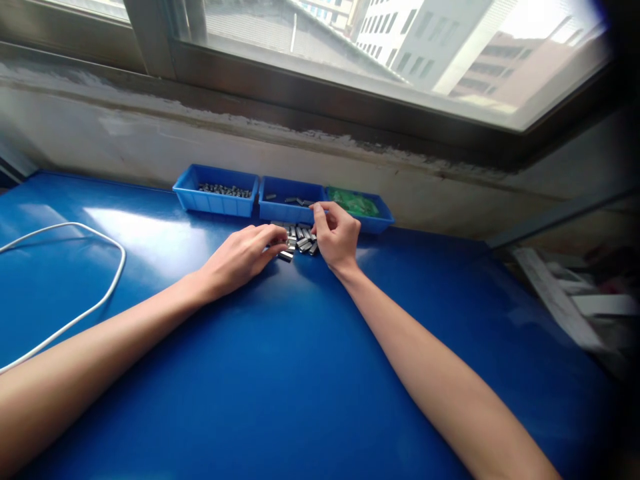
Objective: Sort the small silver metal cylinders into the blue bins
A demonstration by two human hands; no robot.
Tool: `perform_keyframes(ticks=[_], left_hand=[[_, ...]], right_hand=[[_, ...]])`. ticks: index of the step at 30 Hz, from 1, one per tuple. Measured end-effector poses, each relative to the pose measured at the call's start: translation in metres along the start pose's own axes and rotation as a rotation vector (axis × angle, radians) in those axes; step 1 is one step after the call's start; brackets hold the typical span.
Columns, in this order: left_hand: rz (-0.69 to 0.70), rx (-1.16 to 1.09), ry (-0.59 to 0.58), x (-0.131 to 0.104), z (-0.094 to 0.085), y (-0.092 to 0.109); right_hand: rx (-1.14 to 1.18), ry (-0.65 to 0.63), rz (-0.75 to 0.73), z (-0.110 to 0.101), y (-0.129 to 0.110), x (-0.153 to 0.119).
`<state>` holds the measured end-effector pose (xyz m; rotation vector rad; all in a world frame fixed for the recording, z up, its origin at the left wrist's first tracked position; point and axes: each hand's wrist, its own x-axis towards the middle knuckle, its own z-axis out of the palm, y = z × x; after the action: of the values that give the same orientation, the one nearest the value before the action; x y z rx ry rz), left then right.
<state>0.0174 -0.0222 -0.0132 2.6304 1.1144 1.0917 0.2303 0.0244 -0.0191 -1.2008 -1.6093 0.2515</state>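
While your two forearms reach in from the lower corners of the frame, one heap of shiny metal pieces (304, 235) lies at centre on the blue table (320, 373). Left hand (245, 252): just left of the heap, fingers curled over its edge, thumb beneath; whether you grip a piece cannot be told. Right hand (339, 235): at the heap's right, thumb and forefinger drawn together before the middle tray; anything pinched there cannot be made out. Behind, a row of three: left tray (215, 204), small metal parts; middle tray (285, 212), a few metal pieces; right tray (383, 223), green contents. Left of frame: one white cable (121, 261), looped.
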Motion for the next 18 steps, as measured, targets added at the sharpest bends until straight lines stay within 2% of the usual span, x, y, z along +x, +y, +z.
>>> perform_keyframes(ticks=[3,7,12,15,18], left_hand=[[-0.169,-0.136,0.12,0.002,-0.003,-0.001],[-0.322,-0.342,0.234,0.004,-0.005,-0.005],[-0.483,-0.562,0.252,0.004,-0.006,-0.008],[-0.484,-0.602,0.224,0.005,-0.007,-0.007],[-0.475,-0.608,0.19,0.005,-0.007,-0.006]], right_hand=[[0.013,0.004,-0.04,-0.001,-0.001,-0.001],[-0.035,-0.061,-0.154,-0.003,-0.006,-0.006],[-0.106,-0.248,-0.413,-0.003,-0.011,-0.013],[-0.133,-0.315,-0.561,-0.002,-0.01,-0.015],[-0.159,-0.315,-0.602,-0.002,-0.007,-0.015]])
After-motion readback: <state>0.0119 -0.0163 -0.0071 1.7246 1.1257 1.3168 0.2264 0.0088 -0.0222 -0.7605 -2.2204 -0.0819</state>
